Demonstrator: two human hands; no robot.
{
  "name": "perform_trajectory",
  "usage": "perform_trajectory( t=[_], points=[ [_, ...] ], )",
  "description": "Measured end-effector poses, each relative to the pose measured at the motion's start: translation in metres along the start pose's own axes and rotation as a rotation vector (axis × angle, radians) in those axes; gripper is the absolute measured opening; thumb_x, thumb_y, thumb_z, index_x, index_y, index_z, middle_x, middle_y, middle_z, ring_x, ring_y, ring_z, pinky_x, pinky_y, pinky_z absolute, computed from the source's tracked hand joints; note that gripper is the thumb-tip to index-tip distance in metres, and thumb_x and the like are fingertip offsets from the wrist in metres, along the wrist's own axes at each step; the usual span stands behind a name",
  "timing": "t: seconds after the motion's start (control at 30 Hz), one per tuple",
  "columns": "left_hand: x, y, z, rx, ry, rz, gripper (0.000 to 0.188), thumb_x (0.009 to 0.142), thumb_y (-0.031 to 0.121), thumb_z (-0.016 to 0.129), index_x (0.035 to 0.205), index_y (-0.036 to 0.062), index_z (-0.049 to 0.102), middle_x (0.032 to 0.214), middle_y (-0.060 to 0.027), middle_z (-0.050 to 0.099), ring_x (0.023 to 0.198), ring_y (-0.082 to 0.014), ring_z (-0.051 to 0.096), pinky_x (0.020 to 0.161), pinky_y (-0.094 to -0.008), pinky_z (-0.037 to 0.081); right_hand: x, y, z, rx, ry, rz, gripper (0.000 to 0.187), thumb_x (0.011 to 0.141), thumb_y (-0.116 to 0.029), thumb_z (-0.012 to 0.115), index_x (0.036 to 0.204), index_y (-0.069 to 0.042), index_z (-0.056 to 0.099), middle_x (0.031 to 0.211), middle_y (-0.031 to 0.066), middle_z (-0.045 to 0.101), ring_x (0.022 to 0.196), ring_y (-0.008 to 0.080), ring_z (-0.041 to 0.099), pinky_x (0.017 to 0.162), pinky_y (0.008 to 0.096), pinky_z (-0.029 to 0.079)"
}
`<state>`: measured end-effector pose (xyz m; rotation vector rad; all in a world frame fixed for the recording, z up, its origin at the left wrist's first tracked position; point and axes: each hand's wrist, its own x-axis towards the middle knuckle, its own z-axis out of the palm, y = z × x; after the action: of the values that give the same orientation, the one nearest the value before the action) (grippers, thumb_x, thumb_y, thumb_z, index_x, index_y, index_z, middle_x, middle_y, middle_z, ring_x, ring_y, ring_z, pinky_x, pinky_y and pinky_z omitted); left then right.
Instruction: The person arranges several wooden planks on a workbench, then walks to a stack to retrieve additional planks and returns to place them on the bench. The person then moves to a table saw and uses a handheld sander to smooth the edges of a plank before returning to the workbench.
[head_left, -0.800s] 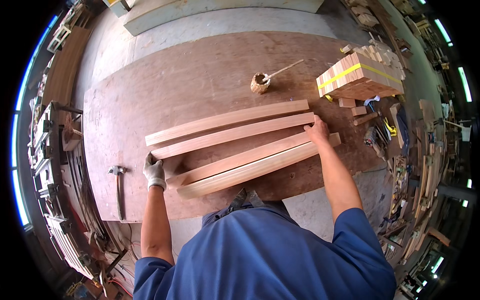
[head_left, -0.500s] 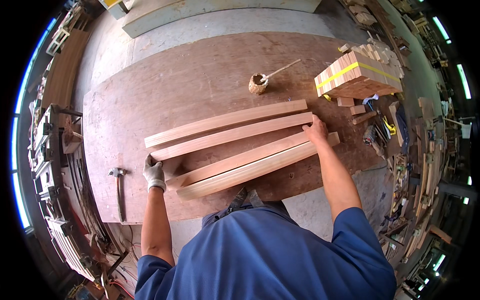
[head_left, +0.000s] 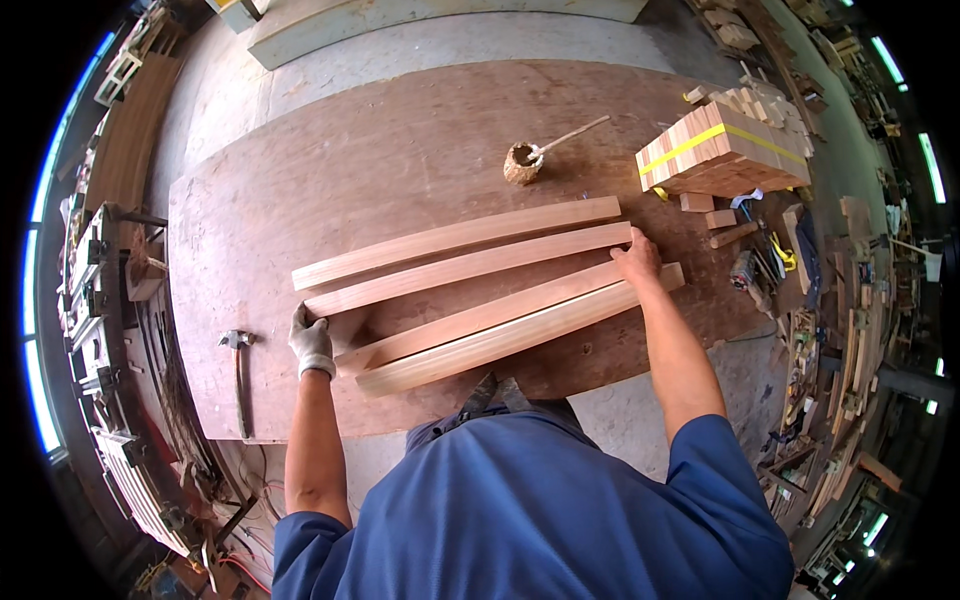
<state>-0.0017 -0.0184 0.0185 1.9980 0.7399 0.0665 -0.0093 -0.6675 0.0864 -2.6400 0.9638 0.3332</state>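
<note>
Several long pieces of pale lumber lie side by side across the worktable (head_left: 250,240). My gloved left hand (head_left: 311,343) grips the left end of the second-farthest wooden bar (head_left: 470,265). At the right end of that same bar is my bare right hand (head_left: 640,258), its fingers closed round the tip. Just beyond it rests the farthest wooden bar (head_left: 460,238), touched by neither hand. Nearer my body, two more bars, the inner one (head_left: 490,316) and the nearest one (head_left: 515,338), lie close together, passing under my right wrist.
A hammer (head_left: 239,380) lies at the table's left. Farther back stands a crusted pot (head_left: 520,165) with a stick (head_left: 575,136) in it. At the right are a strapped stack of wood blocks (head_left: 720,150), small offcuts (head_left: 697,203) and hand tools (head_left: 748,275).
The whole view has shifted slightly. Both hands keep their places at the ends of the same wooden bar, and the bars lie as before.
</note>
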Motion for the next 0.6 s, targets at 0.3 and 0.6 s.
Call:
perform_trajectory(
  t=[0.3,0.6],
  points=[
    [-0.003,0.015,0.0,0.178,0.005,0.029,0.057,0.078,-0.003,0.07,0.134,0.0036,0.064,0.116,-0.0092,0.074,0.104,-0.0165,0.068,0.092,-0.0315,0.055,0.016,0.019,0.018,-0.009,0.015,-0.057,0.069,0.08,-0.03,0.079,0.141,-0.011,0.055,0.131,0.0205,0.066,0.124,0.0387,0.06,0.105,0.0492,0.048],
    [-0.008,0.015,-0.002,0.054,0.043,0.026,0.057,0.075,-0.003,0.068,0.132,0.0026,0.065,0.117,-0.0139,0.074,0.105,-0.0187,0.07,0.094,-0.0311,0.055,0.008,0.007,0.01,0.05,0.008,-0.083,0.062,0.078,-0.024,0.079,0.135,-0.011,0.06,0.125,0.0195,0.069,0.119,0.0378,0.064,0.101,0.0473,0.05]
  ],
)
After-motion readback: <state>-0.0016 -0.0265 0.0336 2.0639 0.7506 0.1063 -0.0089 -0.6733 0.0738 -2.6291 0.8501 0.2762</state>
